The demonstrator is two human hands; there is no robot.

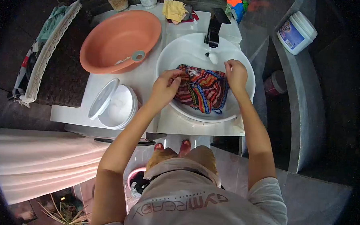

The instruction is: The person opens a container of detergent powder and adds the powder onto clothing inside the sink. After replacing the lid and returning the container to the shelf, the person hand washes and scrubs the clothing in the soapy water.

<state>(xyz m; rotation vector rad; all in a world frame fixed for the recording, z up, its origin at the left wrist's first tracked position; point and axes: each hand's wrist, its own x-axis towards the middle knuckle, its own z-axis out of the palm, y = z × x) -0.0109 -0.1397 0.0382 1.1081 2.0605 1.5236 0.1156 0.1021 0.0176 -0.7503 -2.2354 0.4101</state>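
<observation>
A multicoloured patterned cloth point(201, 91) with red, blue and orange stripes is spread in the white round sink basin point(245, 97). My left hand point(166, 85) pinches its upper left edge between thumb and fingers. At the upper right edge my right hand point(236, 74) is closed, fingertips pressed together, with the cloth's edge against it; the exact grip there is partly hidden. A black faucet point(214, 29) rises behind the basin, and a small white piece point(213, 58) lies by the drain, apart from the cloth.
An orange plastic basin point(111, 37) stands on the counter at the left. Below it is a white tub point(122, 110) of white powder, its lid point(104, 98) tilted at the side. A yellow cloth point(174, 11) lies at the back. A labelled tub point(296, 33) sits on the right ledge.
</observation>
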